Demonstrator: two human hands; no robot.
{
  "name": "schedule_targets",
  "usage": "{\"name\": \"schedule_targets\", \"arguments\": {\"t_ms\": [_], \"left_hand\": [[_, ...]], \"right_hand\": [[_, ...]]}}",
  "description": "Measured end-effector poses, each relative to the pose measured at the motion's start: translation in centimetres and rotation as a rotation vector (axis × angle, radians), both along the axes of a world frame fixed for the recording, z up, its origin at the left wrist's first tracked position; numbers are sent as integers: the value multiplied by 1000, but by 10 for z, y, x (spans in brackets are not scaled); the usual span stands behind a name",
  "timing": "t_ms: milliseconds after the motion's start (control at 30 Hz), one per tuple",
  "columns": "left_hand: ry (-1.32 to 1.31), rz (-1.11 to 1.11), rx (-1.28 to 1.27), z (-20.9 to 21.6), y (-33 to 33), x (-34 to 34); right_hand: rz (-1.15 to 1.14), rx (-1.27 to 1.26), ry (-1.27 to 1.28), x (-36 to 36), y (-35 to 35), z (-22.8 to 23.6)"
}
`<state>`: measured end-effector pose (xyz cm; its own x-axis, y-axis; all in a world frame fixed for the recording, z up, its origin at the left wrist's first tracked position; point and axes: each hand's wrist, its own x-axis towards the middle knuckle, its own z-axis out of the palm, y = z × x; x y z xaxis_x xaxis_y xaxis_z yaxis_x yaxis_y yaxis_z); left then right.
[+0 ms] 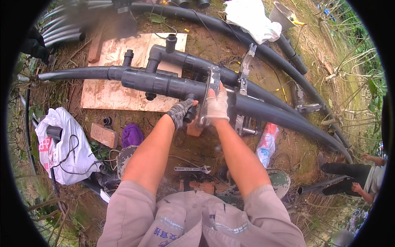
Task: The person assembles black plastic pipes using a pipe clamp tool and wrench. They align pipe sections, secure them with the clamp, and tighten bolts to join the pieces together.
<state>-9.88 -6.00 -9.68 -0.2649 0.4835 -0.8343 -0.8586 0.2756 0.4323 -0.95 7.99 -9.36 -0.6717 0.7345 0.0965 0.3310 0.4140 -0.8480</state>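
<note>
A thick black plastic pipe [140, 80] with short side outlets runs across in front of me, with a second black pipe [189, 61] joined beside it. My left hand [180, 114], in a grey striped glove, is closed around a short outlet stub [190, 115] on the near side of the pipe. Just right of it, my right hand [216, 103], in a pale fingerless glove, grips a metal clamp [213, 79] fitted around the pipe. Another metal clamp half [247, 61] stands raised beyond, to the right.
Wooden board [107, 92] lies under the pipes. A brick [103, 135], purple cloth [132, 135] and white plastic bag [66, 144] sit at left. An adjustable wrench [192, 169] lies near me. A bucket [283, 14] stands at the back; another person [366, 177] is at right.
</note>
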Motion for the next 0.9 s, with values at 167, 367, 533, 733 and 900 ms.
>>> {"name": "schedule_targets", "arguments": {"t_ms": [167, 367, 533, 733, 900], "left_hand": [[95, -26, -85, -3, 11, 2], [110, -44, -92, -2, 13, 4], [110, -1, -124, -1, 12, 5], [122, -27, -105, -9, 15, 3], [164, -28, -96, -6, 12, 4]], "right_hand": [[-271, -204, 16, 32, -21, -1], [-654, -798, 155, 102, -119, -101], [-309, -679, -314, 74, -97, -67], [-329, -652, -228, 95, -91, -114], [-422, -1002, -24, 122, -123, -68]]}}
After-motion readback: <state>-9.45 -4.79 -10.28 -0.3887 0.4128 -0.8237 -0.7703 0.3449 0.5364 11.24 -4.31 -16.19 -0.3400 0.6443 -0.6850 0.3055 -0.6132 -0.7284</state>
